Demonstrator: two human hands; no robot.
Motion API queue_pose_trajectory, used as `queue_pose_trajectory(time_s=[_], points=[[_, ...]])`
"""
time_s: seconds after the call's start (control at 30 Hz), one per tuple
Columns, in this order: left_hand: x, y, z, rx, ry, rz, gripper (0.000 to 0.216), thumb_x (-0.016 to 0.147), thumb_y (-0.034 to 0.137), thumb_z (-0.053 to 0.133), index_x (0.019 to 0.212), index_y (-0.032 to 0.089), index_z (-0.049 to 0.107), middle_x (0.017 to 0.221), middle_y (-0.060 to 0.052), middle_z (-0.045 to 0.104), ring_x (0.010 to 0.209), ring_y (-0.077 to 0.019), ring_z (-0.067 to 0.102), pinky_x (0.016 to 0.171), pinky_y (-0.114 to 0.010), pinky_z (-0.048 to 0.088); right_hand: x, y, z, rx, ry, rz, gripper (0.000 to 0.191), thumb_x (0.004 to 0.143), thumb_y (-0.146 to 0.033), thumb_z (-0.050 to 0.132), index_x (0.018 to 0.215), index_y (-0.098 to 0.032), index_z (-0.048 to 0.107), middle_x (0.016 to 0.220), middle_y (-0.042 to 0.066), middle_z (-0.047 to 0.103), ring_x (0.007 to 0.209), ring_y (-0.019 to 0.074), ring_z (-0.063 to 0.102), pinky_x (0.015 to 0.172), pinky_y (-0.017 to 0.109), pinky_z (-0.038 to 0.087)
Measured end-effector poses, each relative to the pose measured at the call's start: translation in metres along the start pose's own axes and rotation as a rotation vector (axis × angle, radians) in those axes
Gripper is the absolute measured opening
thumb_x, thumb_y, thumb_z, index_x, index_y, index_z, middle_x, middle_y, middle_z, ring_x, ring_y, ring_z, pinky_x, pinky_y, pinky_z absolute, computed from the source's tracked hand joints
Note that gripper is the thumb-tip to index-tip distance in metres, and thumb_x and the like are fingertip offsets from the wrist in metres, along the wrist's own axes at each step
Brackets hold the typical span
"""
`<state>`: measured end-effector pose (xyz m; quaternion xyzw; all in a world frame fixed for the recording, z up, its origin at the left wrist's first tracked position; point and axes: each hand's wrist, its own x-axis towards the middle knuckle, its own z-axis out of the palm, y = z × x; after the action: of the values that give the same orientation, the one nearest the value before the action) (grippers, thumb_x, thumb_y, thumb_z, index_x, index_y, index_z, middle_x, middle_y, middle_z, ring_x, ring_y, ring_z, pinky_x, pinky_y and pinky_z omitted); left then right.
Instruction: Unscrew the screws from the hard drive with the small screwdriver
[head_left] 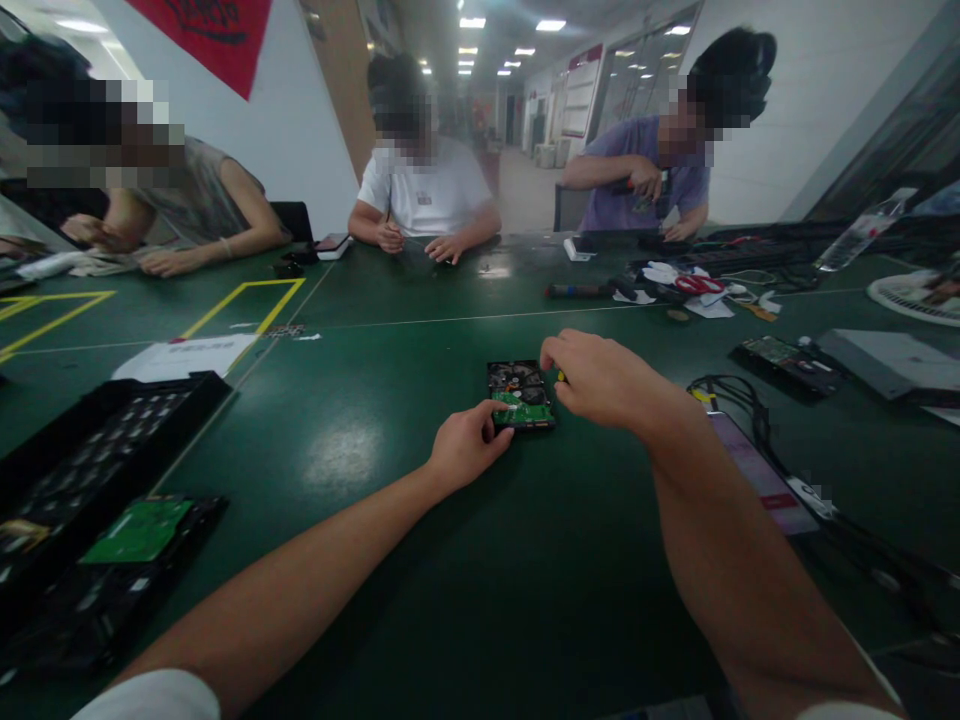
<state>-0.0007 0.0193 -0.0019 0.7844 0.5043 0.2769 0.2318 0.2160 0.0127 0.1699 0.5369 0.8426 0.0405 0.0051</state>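
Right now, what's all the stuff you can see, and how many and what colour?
Table: one, green, middle
Hard drive: one, black and green, between the hands
Yellow piece: one, yellow, in the right hand
Tray: one, black, left
Circuit board: one, green, near left
Paper sheet: one, white, beyond the tray
Phone: one, pinkish screen, by the right forearm
Cables: several, black, right
Clutter: too jumbled to count, mixed colours, far right
Box: one, grey, right
Bottle: one, clear, far right
Banner: one, red, wall
People: three clearly, white, purple, greyish tops, opposite
Left hand: one, bare, touching the drive
Right hand: one, bare, at the drive's right side
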Motion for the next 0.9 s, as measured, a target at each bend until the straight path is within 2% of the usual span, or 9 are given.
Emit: queue_pose_trajectory(time_s=[0.1,0.2,0.4,0.57,0.73,0.9], points=[[0.000,0.001,-0.001,-0.005,-0.005,0.002,0.039,0.096,0.037,0.070,0.132,0.023,0.069,0.075,0.004,0.067,0.068,-0.0157,0.064,0.069,-0.029,0.047,0.000,-0.001,0.000,0.002,-0.013,0.020,0.020,0.097,-0.017,0.061,0.117,-0.016,0.067,0.118,0.015,0.076,0.109,0.0316,0.073,0.086,0.037,0.050],[-0.001,0.002,-0.002,-0.002,0.002,0.001,0.039,0.096,0.037,0.070,0.131,0.022,0.069,0.074,0.004,0.066,0.068,-0.0159,0.064,0.069,-0.029,0.046,0.000,-0.002,0.000,-0.026,-0.007,0.098,0.024,0.100,-0.029,0.064,0.120,-0.015,0.066,0.118,0.018,0.075,0.105,0.0345,0.073,0.082,0.039,0.051],[-0.001,0.004,-0.002,0.001,0.006,0.008,0.038,0.095,0.036,0.070,0.131,0.022,0.069,0.075,0.004,0.066,0.069,-0.0159,0.064,0.069,-0.029,0.046,0.000,-0.003,-0.001,0.019,-0.019,0.000,0.023,0.096,-0.013,0.061,0.118,-0.017,0.066,0.122,0.016,0.072,0.112,0.0296,0.071,0.088,0.035,0.049],[-0.001,0.006,-0.004,0.002,-0.004,-0.003,0.038,0.096,0.036,0.069,0.131,0.022,0.069,0.074,0.004,0.066,0.068,-0.0160,0.064,0.068,-0.028,0.046,0.002,0.001,0.002,-0.005,0.013,0.127,0.022,0.100,-0.025,0.060,0.117,-0.014,0.067,0.114,0.017,0.075,0.102,0.0334,0.072,0.080,0.038,0.049],[0.000,0.005,-0.004,0.005,-0.008,0.003,0.039,0.095,0.036,0.070,0.132,0.022,0.069,0.076,0.003,0.067,0.069,-0.0162,0.064,0.067,-0.028,0.045,0.004,0.007,0.008,0.059,0.048,-0.031,0.030,0.093,-0.007,0.055,0.119,-0.014,0.067,0.122,0.016,0.068,0.110,0.0274,0.066,0.091,0.034,0.048],[0.000,0.005,-0.003,0.009,0.002,-0.002,0.038,0.095,0.035,0.070,0.130,0.023,0.069,0.075,0.004,0.067,0.068,-0.0160,0.064,0.068,-0.029,0.046,0.010,0.010,0.015,0.103,0.098,-0.138,0.027,0.088,-0.003,0.057,0.109,-0.014,0.069,0.115,0.014,0.068,0.112,0.0272,0.063,0.096,0.035,0.046]])
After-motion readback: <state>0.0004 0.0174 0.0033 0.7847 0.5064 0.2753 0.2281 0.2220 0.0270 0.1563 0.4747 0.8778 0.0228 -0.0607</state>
